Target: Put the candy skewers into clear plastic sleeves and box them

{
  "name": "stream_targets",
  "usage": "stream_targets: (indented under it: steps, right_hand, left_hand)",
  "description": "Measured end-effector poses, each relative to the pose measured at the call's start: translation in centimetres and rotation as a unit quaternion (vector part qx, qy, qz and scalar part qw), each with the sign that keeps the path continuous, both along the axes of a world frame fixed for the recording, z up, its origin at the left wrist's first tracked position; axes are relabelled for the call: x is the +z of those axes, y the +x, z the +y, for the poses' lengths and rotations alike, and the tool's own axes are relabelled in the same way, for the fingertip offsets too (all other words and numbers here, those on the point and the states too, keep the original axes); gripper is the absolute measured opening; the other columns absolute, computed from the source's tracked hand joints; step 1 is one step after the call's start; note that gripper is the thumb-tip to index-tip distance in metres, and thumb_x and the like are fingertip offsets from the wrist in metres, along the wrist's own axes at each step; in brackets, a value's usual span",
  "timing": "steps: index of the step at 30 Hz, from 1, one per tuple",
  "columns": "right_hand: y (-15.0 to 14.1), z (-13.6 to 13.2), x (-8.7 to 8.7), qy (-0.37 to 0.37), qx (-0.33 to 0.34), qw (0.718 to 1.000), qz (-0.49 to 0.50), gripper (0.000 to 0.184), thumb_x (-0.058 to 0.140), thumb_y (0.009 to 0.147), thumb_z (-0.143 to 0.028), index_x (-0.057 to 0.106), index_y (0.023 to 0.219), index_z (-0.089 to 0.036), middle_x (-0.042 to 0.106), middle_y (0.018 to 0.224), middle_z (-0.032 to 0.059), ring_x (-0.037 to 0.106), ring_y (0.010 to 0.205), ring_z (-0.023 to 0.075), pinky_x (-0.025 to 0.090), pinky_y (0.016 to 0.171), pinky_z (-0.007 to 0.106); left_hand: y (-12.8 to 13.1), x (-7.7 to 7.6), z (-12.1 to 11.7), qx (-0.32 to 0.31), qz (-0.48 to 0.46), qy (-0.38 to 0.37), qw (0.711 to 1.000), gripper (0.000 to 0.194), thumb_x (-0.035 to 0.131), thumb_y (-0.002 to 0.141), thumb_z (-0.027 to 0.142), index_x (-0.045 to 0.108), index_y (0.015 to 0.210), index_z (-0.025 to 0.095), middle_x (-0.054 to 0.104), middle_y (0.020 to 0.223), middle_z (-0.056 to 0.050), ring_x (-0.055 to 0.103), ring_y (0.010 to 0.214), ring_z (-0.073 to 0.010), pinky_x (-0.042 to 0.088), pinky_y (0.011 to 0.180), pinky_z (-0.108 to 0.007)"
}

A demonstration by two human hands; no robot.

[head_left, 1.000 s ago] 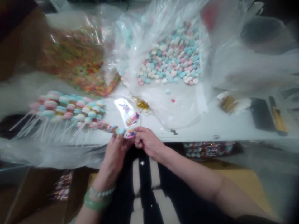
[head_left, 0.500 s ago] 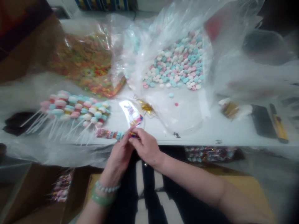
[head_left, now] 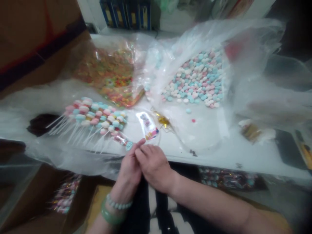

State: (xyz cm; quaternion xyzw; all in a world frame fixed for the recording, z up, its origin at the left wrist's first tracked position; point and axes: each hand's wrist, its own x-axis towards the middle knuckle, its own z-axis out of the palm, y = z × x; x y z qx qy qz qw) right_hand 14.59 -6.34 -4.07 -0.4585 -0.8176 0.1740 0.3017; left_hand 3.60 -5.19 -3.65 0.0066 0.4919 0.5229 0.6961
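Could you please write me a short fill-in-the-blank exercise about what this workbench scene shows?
1. The wrapped candy stick sticks out beside the left hand, whose wrist bears a bangle coloured ____.
2. The sticks of the candy skewers are coloured ____.
3. In the picture, the gold strips lie to the ____ of the printed wrapper.
4. The heaped loose candies are pink, white and ____.

Missing words: green; white; right; blue.

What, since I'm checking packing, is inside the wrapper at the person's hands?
In the wrapper, reddish and bluish pieces show, bluish nearest the left hand. That hand and the right hand cover its end, so anything there is hidden.
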Motion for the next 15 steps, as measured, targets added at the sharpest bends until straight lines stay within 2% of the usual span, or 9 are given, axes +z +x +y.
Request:
stream_targets:
  steps: [2,4,6,8,10,11,12,13,15]
  right_hand:
    - [-0.2,0.5,-0.3,-0.013,-0.003,1.0,0.0,0.023,0.043,0.095,-0.015,0.064,0.087,-0.018,0.066,0.084,0.0106,0.059,0.083,0.0226,0.046,0.081,0.038]
    - [-0.2,1.2,-0.8,-0.158,-0.023,0.98,0.116,0.021,0.048,0.092,-0.019,0.06,0.075,-0.019,0.063,0.075,0.007,0.058,0.076,0.02,0.047,0.076,0.035]
    - [0.0,1.7,-1.4,-0.328,-0.034,0.912,0.245,0.017,0.051,0.089,-0.025,0.056,0.073,-0.02,0.06,0.069,0.0033,0.056,0.067,0.0169,0.047,0.067,0.031]
    - [0.3,2.0,-1.8,-0.466,-0.041,0.811,0.35,0.02,0.054,0.087,-0.035,0.055,0.074,-0.02,0.054,0.061,-0.0009,0.05,0.054,0.013,0.042,0.054,0.026]
    - [0.8,1.9,-2.0,-0.553,-0.038,0.725,0.409,0.027,0.06,0.083,-0.045,0.055,0.074,-0.019,0.05,0.056,-0.0035,0.043,0.047,0.0102,0.037,0.047,0.023]
    - [1.0,1.8,-1.8,-0.575,-0.041,0.699,0.422,0.029,0.063,0.08,-0.047,0.056,0.074,-0.019,0.051,0.056,-0.0034,0.043,0.047,0.0098,0.036,0.047,0.022]
    - [1.2,1.7,-1.6,-0.569,-0.049,0.707,0.416,0.029,0.065,0.08,-0.046,0.058,0.074,-0.019,0.053,0.058,-0.0022,0.046,0.05,0.0103,0.038,0.048,0.022]
    - [1.4,1.6,-1.3,-0.527,-0.069,0.752,0.39,0.026,0.065,0.08,-0.043,0.059,0.074,-0.019,0.057,0.062,-0.0002,0.051,0.055,0.0117,0.042,0.051,0.023]
    - [1.6,1.6,-0.5,-0.388,-0.11,0.854,0.329,0.014,0.064,0.08,-0.033,0.063,0.081,-0.019,0.066,0.08,0.0036,0.06,0.073,0.0151,0.049,0.062,0.025]
  left_hand:
    - [0.6,0.0,-0.1,-0.02,-0.038,0.004,0.999,0.02,0.072,0.08,0.029,0.075,0.092,0.013,0.071,0.092,-0.008,0.066,0.09,-0.0193,0.057,0.082,-0.03]
    - [0.9,-0.2,-0.3,-0.045,-0.077,0.012,0.996,0.019,0.073,0.08,0.03,0.075,0.089,0.013,0.07,0.091,-0.007,0.065,0.084,-0.0167,0.056,0.077,-0.027]
    - [0.7,-0.6,-0.7,-0.066,-0.085,0.028,0.994,0.022,0.076,0.079,0.029,0.075,0.095,0.014,0.068,0.087,-0.004,0.062,0.072,-0.0129,0.054,0.068,-0.024]
    - [0.0,-1.1,-1.0,-0.09,-0.053,0.058,0.993,0.031,0.079,0.076,0.029,0.074,0.104,0.016,0.068,0.085,-0.003,0.06,0.068,-0.0125,0.052,0.063,-0.024]
    - [-1.2,-1.5,-1.3,-0.131,-0.005,0.085,0.988,0.04,0.081,0.075,0.03,0.073,0.111,0.016,0.069,0.086,-0.006,0.064,0.075,-0.0169,0.053,0.07,-0.028]
    - [-1.8,-1.6,-1.4,-0.15,0.025,0.095,0.984,0.04,0.082,0.074,0.03,0.073,0.11,0.016,0.07,0.087,-0.007,0.066,0.081,-0.02,0.054,0.075,-0.031]
    - [-2.4,-1.6,-1.5,-0.162,0.061,0.103,0.979,0.036,0.082,0.074,0.031,0.074,0.106,0.015,0.071,0.088,-0.009,0.067,0.087,-0.0228,0.053,0.08,-0.034]
    - [-2.9,-1.6,-1.5,-0.166,0.103,0.11,0.975,0.03,0.082,0.075,0.032,0.075,0.099,0.015,0.071,0.091,-0.01,0.067,0.092,-0.0244,0.053,0.083,-0.035]
    - [-3.5,-1.5,-1.6,-0.169,0.182,0.127,0.96,0.022,0.079,0.077,0.037,0.075,0.082,0.016,0.072,0.092,-0.011,0.067,0.093,-0.0244,0.051,0.085,-0.034]
